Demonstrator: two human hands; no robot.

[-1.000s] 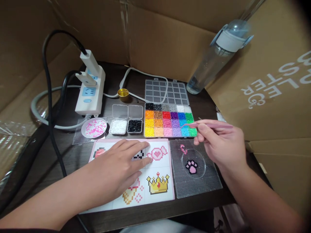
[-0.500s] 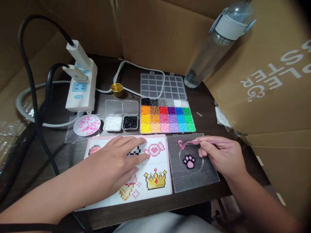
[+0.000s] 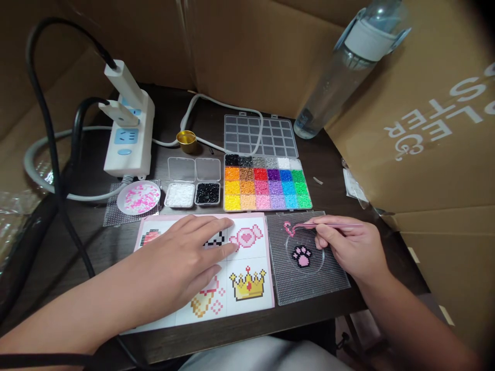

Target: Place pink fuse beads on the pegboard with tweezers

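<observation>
On the dark table (image 3: 328, 159), the printed pattern sheet (image 3: 247, 260) lies to the left of the clear pegboard (image 3: 309, 288), with the multicoloured bead case (image 3: 267, 209) behind both. The left hand (image 3: 189, 247) rests palm down on the sheet, fingers slightly apart and gripping nothing; the right hand (image 3: 351, 247) is clamped on the pink tweezers (image 3: 309, 225) (whether the tips pinch a bead is too small to tell). Beyond the black-and-pink paw (image 3: 301, 256), the tips are located at the smaller, curved pink bead outline (image 3: 286, 229), near the pegboard's far left corner.
</observation>
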